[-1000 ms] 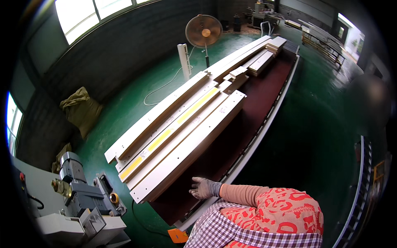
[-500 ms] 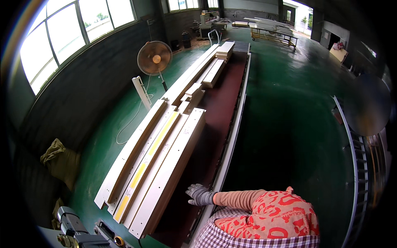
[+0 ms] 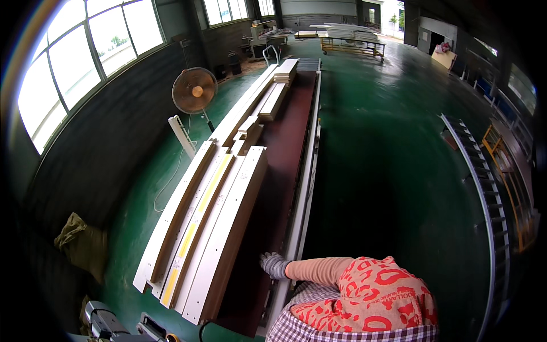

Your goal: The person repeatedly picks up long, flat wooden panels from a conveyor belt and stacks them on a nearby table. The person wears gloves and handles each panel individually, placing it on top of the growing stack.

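Observation:
My right hand (image 3: pixel 274 265), in a grey striped knit glove, reaches leftward over the near part of a long conveyor with a dark red bed (image 3: pixel 282 171). Its fingers are extended and apart, with nothing seen in them; whether they touch the bed I cannot tell. The wrist lies over the pale metal side rail (image 3: pixel 305 199). Left of the hand, a stack of long white boards (image 3: pixel 228 228) with brown edges and small holes lies lengthwise on the conveyor. One board carries a yellow strip (image 3: pixel 196 222). My left hand is out of view.
Shorter board stacks (image 3: pixel 275 100) lie farther along the conveyor. Left of it stand a fan (image 3: pixel 195 91) and a white post (image 3: pixel 181 137); a grey motor (image 3: pixel 102 319) sits at lower left. A roller track (image 3: pixel 481 211) runs along the right, and a loaded cart (image 3: pixel 350 44) stands far back.
The view has turned slightly to the right, so the conveyor and boards appear farther left. My right hand stays near the rail, its fingers less widely spread. The boards lie as before.

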### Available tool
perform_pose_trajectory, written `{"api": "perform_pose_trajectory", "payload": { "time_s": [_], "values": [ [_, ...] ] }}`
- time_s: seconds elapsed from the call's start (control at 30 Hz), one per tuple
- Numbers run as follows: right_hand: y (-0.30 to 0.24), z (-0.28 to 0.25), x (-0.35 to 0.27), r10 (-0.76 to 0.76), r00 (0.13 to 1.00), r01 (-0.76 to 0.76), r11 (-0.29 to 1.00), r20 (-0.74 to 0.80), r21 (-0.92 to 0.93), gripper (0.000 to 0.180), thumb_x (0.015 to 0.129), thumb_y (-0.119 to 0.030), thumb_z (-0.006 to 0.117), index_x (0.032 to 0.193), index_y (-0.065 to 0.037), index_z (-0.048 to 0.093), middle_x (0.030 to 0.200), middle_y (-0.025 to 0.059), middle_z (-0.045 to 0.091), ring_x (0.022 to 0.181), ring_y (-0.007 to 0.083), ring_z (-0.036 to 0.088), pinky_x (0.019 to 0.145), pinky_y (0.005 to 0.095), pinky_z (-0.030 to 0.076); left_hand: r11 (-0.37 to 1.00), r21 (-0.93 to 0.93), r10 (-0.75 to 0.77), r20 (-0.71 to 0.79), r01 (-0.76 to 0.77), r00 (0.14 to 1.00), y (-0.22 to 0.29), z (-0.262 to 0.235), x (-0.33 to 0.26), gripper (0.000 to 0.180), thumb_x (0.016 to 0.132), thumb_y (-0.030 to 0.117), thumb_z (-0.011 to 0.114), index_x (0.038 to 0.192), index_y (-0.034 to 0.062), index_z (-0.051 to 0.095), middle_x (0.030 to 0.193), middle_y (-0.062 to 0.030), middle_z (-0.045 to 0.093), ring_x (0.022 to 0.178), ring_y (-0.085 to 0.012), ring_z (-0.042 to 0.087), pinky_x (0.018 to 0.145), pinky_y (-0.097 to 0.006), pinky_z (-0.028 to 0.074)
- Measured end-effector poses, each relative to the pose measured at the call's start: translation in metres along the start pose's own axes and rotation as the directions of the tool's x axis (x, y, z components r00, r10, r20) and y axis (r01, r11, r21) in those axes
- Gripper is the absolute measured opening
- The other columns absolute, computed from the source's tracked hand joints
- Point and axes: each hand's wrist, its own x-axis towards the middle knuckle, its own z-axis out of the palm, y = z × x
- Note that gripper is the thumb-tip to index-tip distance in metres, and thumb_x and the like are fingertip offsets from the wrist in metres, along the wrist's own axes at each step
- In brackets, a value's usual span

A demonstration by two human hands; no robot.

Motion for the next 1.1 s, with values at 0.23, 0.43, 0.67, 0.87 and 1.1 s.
{"api": "perform_pose_trajectory", "payload": {
  "time_s": [0.23,0.43,0.67,0.87,1.1],
  "values": [
    [-0.001,-0.007,-0.003,0.009,1.0,-0.008,0.999,0.026,-0.033,0.09,0.064,-0.036,0.084,0.139,-0.001,0.048,0.149,0.0223,0.041,0.131,0.0371,0.047,0.098,0.0488,0.045,1.0,-0.004,0.021,0.043,-0.02,0.999,0.023,-0.024,-0.024,0.056,0.092,0.054,0.048,0.11,0.0064,0.071,0.115,-0.0174,0.068,0.108,-0.0371,0.063,0.091,-0.047,0.048],
    [-0.019,0.003,0.017,0.082,0.984,-0.051,0.98,0.16,-0.191,0.116,0.051,-0.047,0.091,0.143,0.003,0.041,0.14,0.0264,0.049,0.123,0.0376,0.053,0.092,0.0466,0.048,0.999,0.042,-0.035,0.026,0.034,0.999,0.028,-0.027,-0.027,0.055,0.092,0.054,0.05,0.109,0.0058,0.071,0.113,-0.0174,0.069,0.106,-0.0373,0.063,0.089,-0.048,0.049],
    [-0.04,-0.006,0.024,-0.036,0.954,0.147,0.921,0.296,-0.361,0.099,0.056,-0.071,0.079,0.128,-0.006,0.063,0.143,0.031,0.044,0.131,0.0432,0.047,0.091,0.0561,0.05,0.998,0.055,-0.008,-0.009,0.009,1.0,0.024,-0.02,-0.031,0.053,0.093,0.051,0.048,0.109,0.0063,0.071,0.114,-0.0173,0.068,0.106,-0.0371,0.063,0.088,-0.048,0.049],
    [-0.037,-0.022,0.002,-0.139,0.961,0.228,0.885,0.238,-0.405,0.078,0.07,-0.056,0.076,0.122,0.0,0.065,0.139,0.0328,0.048,0.122,0.0458,0.053,0.082,0.0581,0.053,0.99,-0.066,-0.127,-0.081,0.121,0.989,0.029,-0.017,-0.034,0.05,0.09,0.05,0.048,0.107,0.0099,0.072,0.114,-0.0153,0.069,0.104,-0.0363,0.065,0.088,-0.047,0.051],
    [-0.041,0.034,0.023,-0.117,0.993,0.075,0.804,-0.032,-0.59,0.039,0.074,-0.012,0.064,0.109,0.003,0.072,0.12,0.0345,0.061,0.093,0.0438,0.065,0.063,0.0556,0.054,0.973,-0.138,-0.211,-0.216,0.184,0.953,0.029,-0.001,-0.026,0.046,0.087,0.049,0.047,0.1,0.0142,0.074,0.107,-0.0131,0.071,0.097,-0.0347,0.068,0.082,-0.045,0.054]
  ]
}}
